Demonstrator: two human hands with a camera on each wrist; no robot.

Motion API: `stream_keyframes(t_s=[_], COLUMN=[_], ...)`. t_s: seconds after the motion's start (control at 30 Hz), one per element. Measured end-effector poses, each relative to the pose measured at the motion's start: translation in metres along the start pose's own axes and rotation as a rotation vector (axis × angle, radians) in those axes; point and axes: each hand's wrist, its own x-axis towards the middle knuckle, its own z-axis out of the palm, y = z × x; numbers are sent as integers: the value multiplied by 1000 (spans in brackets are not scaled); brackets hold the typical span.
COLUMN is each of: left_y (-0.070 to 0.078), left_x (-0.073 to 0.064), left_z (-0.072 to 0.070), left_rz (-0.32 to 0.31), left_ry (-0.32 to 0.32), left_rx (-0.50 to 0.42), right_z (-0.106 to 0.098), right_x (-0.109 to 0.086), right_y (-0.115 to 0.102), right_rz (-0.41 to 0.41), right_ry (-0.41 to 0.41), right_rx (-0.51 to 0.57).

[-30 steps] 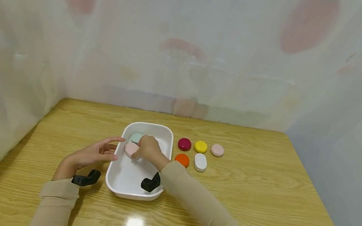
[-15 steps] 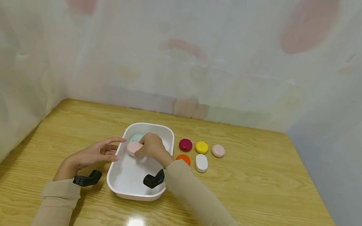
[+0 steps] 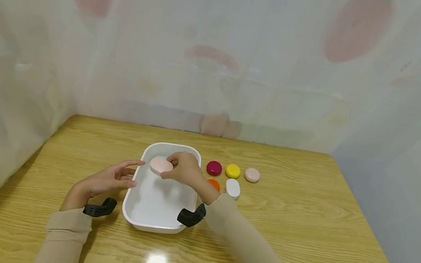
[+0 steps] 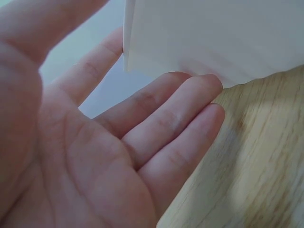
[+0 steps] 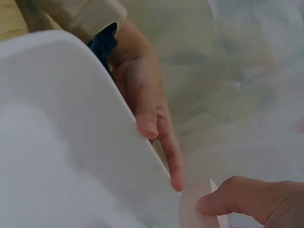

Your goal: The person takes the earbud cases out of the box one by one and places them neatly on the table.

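Note:
My right hand [image 3: 186, 168] pinches a pale pink rounded block [image 3: 161, 165] between thumb and fingers, above the far left part of a white plastic basin [image 3: 151, 227]. In the right wrist view, the thumb presses on the side of the pink block [image 5: 191, 202]. A pale mint-green piece, nearly all hidden behind the pink block, lies in the basin. My left hand [image 3: 108, 179] rests against the basin's left side. In the left wrist view its fingers [image 4: 166, 121] are relaxed, with fingertips at the basin wall [image 4: 213, 38].
Right of the basin on the wooden table [image 3: 301, 241] lie crimson [image 3: 214, 168], yellow [image 3: 233, 171] and light pink [image 3: 252, 175] round pieces. Nearer are a partly hidden orange piece [image 3: 215, 184] and a white oval one [image 3: 233, 188]. A pale curtain [image 3: 276, 91] surrounds the table.
My right hand has raised the pink block from the basin floor and moved it slightly right and away, over the mint-green piece. The left hand stays in place.

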Motion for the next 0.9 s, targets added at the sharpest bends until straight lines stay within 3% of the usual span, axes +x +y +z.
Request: stream_keyframes(t_s=[0.5, 0.9], left_y=[2, -1], left_x=[-1, 0], left_z=[0, -1], left_rz=[7, 11], left_ry=[13, 1], left_rx=[62, 38], right_z=[-30, -46], right_x=[-47, -77], right_y=[32, 75], right_rz=[40, 127], right_ry=[111, 200], right_rx=[173, 168])
